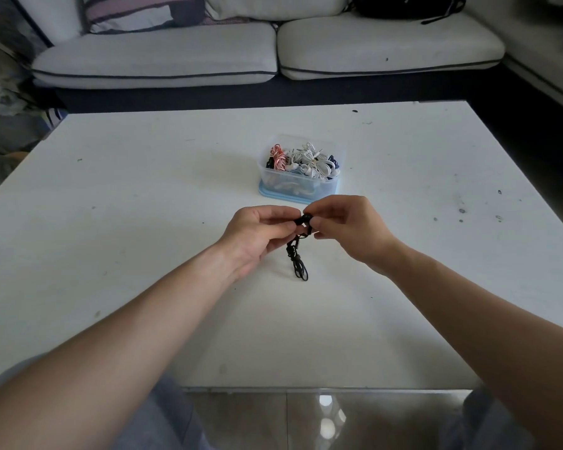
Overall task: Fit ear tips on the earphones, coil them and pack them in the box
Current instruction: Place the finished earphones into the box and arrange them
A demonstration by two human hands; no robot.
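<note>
Black earphones hang between my two hands above the white table. Their bundled cable dangles down and its lower loop reaches the tabletop. My left hand pinches the earbud end from the left with thumb and fingers. My right hand pinches the same black bud from the right, its fingertips meeting those of the left. Whether an ear tip sits on the bud is hidden by the fingers. A clear plastic box on a blue lid stands just beyond my hands, holding several coiled earphones in white, pink and dark colours.
A grey sofa with cushions runs along the far side of the table. The table's near edge lies just above my knees. Small dark specks dot the tabletop at the right.
</note>
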